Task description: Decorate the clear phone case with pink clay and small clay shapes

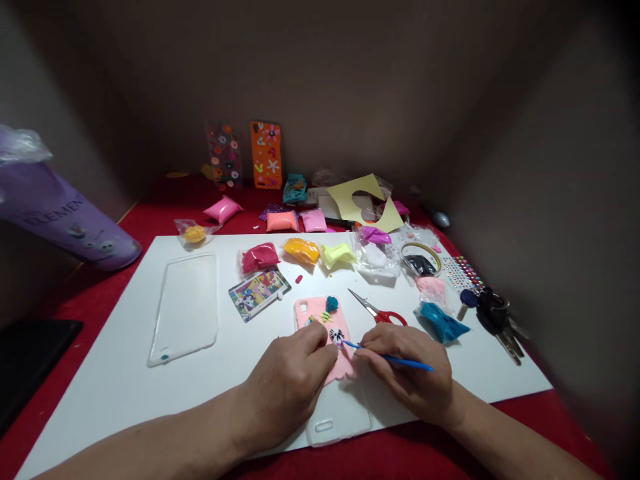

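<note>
Purple tube (75,217), lettered ELEMENT, clear wrap about its upper end; contents hidden. Clear phone case (185,307), flat on the white board (120,393). Clear packet (194,233) containing a yellow-orange lump. Pink packet (223,209), plump, on red cloth behind the board. Crimson packet (260,257), clear-wrapped, with a picture card (259,295) lying just in front. Left hand (290,380), fingers bent, set against the pink-coated phone case and hiding part of its left side; whether it pinches anything, cannot tell. Orange packet (301,251), clear-wrapped. Pink-coated phone case (346,363), flat at the board's front between the hands; small coloured decorations on the coating, bare clear plastic at the near end. Pale yellow packet (339,255). Clear bag (379,261) with white contents. Red-handled scissors (391,318), just beyond the right hand (407,370), which is apart from the left and clasps a blue tool (414,364), tip at the coating. Tape ring (421,245), black packet (420,265) inside its outline. Blue packet (443,322). Gem sheet (464,273). Keys (501,320).
</note>
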Motion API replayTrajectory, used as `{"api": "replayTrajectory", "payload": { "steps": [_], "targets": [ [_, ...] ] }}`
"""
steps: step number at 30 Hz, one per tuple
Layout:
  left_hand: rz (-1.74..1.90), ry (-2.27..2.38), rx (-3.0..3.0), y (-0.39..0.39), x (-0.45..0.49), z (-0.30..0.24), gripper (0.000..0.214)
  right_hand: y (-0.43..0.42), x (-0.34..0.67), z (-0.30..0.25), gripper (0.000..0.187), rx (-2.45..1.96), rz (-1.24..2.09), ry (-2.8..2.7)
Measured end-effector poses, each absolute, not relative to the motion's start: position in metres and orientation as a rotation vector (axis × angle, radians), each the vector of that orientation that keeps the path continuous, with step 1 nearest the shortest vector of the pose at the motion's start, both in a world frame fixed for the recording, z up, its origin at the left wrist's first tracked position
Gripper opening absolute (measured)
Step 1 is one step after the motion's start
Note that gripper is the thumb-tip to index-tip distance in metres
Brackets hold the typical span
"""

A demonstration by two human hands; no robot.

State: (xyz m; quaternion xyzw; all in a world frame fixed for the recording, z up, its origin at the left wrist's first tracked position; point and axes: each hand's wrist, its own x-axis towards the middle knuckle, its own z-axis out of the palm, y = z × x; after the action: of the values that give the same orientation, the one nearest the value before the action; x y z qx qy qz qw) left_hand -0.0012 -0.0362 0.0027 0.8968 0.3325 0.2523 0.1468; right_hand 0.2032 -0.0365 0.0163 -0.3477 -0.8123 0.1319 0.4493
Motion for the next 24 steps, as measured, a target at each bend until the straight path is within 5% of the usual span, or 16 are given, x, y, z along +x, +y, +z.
{"api": "replayTrajectory", "payload": {
  "steps": [24],
  "targets": [
    [0.696, 0.965, 2.581, -0.0357, -0.0013, 0.0013, 0.020, -0.0345, 0.2036, 0.0117, 0.014, -0.816, 0.476, -2.015]
  ]
}}
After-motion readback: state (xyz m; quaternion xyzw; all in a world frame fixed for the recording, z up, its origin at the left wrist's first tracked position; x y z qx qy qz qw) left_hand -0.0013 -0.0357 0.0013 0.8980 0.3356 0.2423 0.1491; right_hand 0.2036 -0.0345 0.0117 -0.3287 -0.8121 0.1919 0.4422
